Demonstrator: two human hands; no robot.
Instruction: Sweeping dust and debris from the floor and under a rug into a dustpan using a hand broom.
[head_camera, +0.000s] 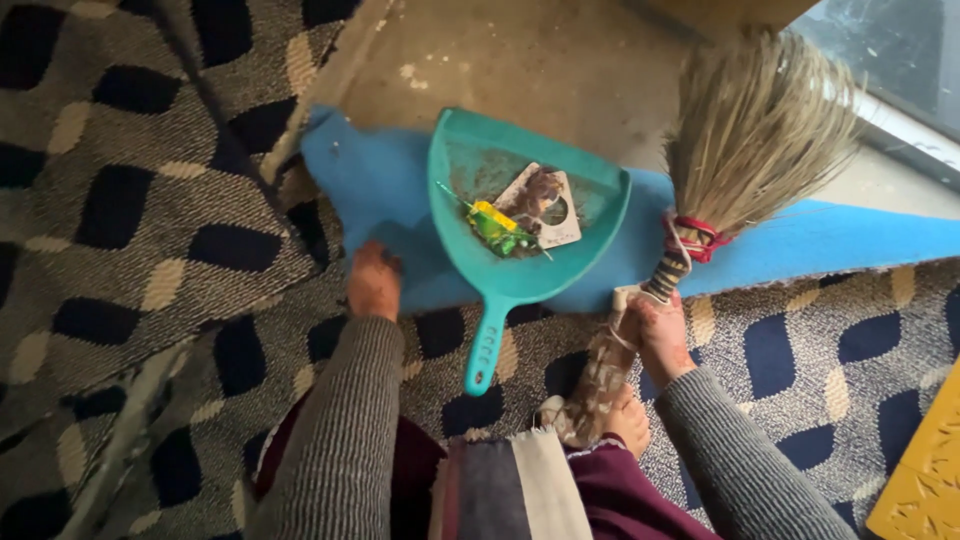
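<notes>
**Floor inventory: broom, dustpan, mats**

1. Your right hand (660, 335): fingers closed round the wrapped handle of the straw broom w/ red binding (745, 140). Bristle fan points away from you, over the bare concrete floor (530, 60) and the far edge of the mat; handle runs back toward your lap.
2. Your left hand (373, 280): resting palm-down at the near edge of the blue felt mat (370, 180), left of the dustpan. Nothing seen in it; can't tell how far the fingers are spread.
3. Teal plastic dustpan (520, 200): lies on the blue mat betw. your hands, handle toward you, reaching onto the carpet. Neither hand touches it.
4. In the pan: a yellow-green wrapper scrap (497, 228), a pale card piece w/ a round hole (552, 210), some brown dirt.
5. Patterned woven carpet, grey w/ navy and cream blocks (120, 200): covers the floor left and under you.
6. Yellow embossed panel (925, 470): lower right corner, well apart.
</notes>
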